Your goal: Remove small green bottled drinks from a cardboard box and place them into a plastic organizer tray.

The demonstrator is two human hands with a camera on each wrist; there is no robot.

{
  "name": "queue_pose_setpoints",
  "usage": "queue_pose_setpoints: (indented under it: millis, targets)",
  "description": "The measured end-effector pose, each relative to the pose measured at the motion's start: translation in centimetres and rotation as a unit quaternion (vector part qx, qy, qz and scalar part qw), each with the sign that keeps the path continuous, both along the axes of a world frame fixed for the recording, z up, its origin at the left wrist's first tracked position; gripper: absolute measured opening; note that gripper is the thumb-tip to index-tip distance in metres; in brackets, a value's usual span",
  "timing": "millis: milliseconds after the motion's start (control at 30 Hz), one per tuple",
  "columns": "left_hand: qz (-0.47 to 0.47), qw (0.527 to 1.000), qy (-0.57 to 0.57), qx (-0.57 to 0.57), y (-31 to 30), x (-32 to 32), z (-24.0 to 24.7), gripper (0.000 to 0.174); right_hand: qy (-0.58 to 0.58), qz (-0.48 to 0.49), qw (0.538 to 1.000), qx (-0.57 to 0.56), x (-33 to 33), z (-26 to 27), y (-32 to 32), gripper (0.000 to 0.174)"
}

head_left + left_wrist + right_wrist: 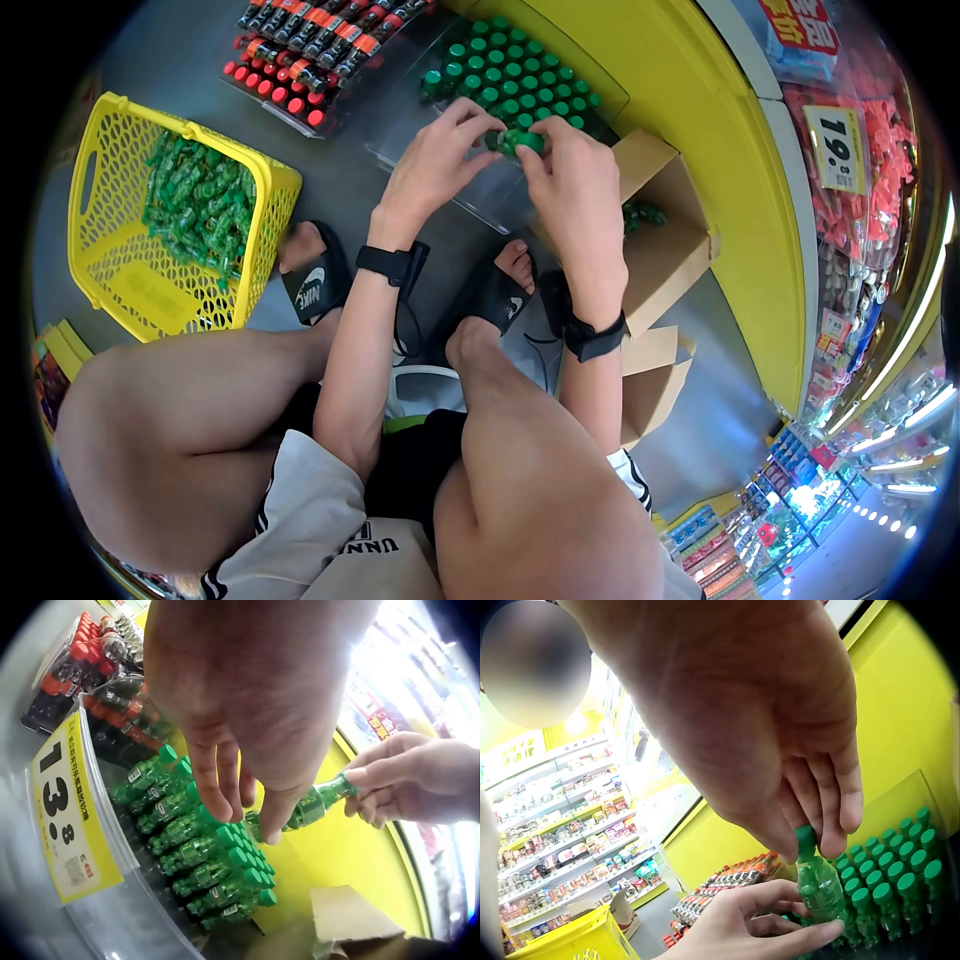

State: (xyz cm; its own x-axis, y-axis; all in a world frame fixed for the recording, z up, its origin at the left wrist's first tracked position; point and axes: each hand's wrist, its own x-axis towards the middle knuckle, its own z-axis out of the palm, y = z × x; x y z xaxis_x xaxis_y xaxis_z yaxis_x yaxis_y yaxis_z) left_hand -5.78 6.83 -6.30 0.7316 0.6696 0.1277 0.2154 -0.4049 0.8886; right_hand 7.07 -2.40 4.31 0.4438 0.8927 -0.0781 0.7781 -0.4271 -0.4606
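Note:
A small green plastic bottle with a green cap (821, 889) is held between both hands above a clear bin (495, 205). My left hand (425, 165) grips the bottle's lower end between thumb and fingers. At the cap end, my right hand (580, 185) pinches with thumb and fingertips, as the right wrist view shows. Rows of upright green-capped bottles (510, 75) stand in the bin just beyond the hands. In the left wrist view, the bottle (311, 806) lies tilted across the gap between the two hands.
To the left stands a yellow basket (285, 185) holding many small green bottles (200, 205). Dark bottles with red caps (300, 65) fill a display at the back. An open cardboard box (675, 265) sits on the right, beside a yellow shelf base (765, 250). A price sign (71, 814) fronts the bin.

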Motion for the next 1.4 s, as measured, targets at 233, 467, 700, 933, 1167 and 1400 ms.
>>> queue_pose_setpoints:
  millis: [233,467,700,933,1167,1400]
  targets:
    - [0.100,0.993,0.066,0.000,1.8,0.5,-2.7,0.031,-0.006,0.031,0.999,0.038,-0.6,-3.5,4.5,0.018]
    - [0.101,0.977,0.172,-0.081,1.7,0.6,-4.4,0.023,-0.021,0.024,0.999,0.030,-0.9,-7.7,6.7,0.024]
    - [0.123,0.956,0.241,-0.110,1.4,1.0,-5.9,0.029,-0.017,0.036,0.999,-0.006,-1.3,-9.8,7.9,0.027]
    - [0.115,0.957,0.242,-0.115,1.7,1.1,-6.0,0.032,-0.020,0.036,0.999,-0.013,-1.2,-10.7,8.5,0.024]
    - [0.122,0.955,0.257,-0.079,1.3,1.5,-6.0,0.028,-0.037,0.037,0.999,-0.012,-1.2,-10.4,8.6,0.024]
    - [0.109,0.944,0.302,-0.073,1.2,1.4,-5.3,0.024,-0.050,0.046,0.998,-0.014,-1.2,-11.2,9.0,0.022]
